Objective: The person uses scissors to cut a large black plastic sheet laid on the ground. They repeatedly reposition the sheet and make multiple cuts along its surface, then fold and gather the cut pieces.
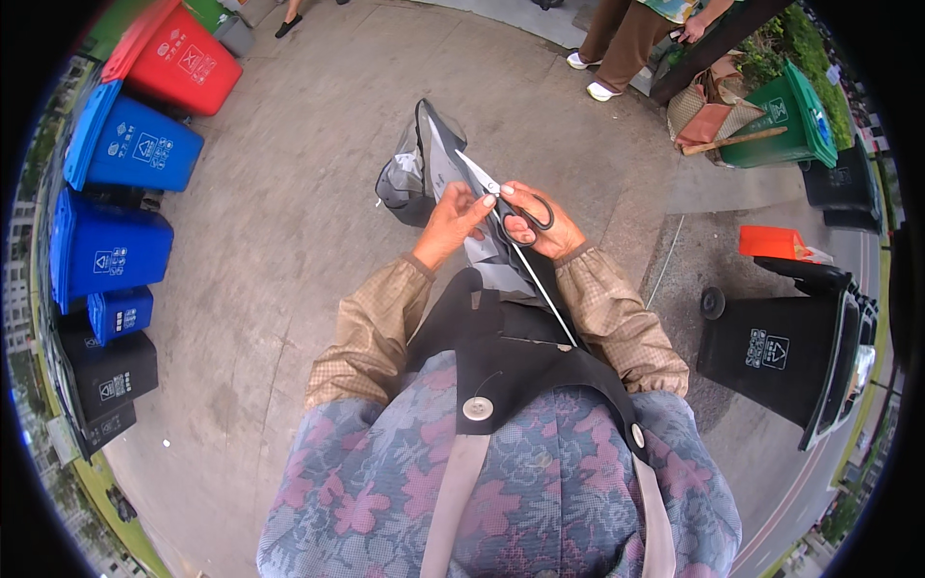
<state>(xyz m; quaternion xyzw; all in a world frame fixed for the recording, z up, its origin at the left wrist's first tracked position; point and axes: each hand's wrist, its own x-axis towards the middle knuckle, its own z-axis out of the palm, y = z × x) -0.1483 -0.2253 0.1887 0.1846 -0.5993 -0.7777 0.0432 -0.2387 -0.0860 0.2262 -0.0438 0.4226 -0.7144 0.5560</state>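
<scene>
My right hand (545, 220) is closed round the black handles of a pair of scissors (483, 177), whose metal blades point up and left. At the scissors' pivot, the thumb of my left hand (454, 224) meets the handles, and its fingers hold the edge of a grey and black fabric piece (446, 155). That fabric hangs from my hands in front of my black apron. A thin white rod or strip (542, 285) runs from near the scissors down to the apron. Beyond my left hand, a dark mesh bag (408, 180) with pale stuff inside joins or touches the fabric.
Red (184, 61) and blue wheeled bins (141, 144) line the left side. A black bin (766, 354) stands at the right, a green bin (773, 119) beyond it beside a checked bag (704, 108) and a wooden stick (733, 141). A person in brown trousers (629, 43) stands ahead.
</scene>
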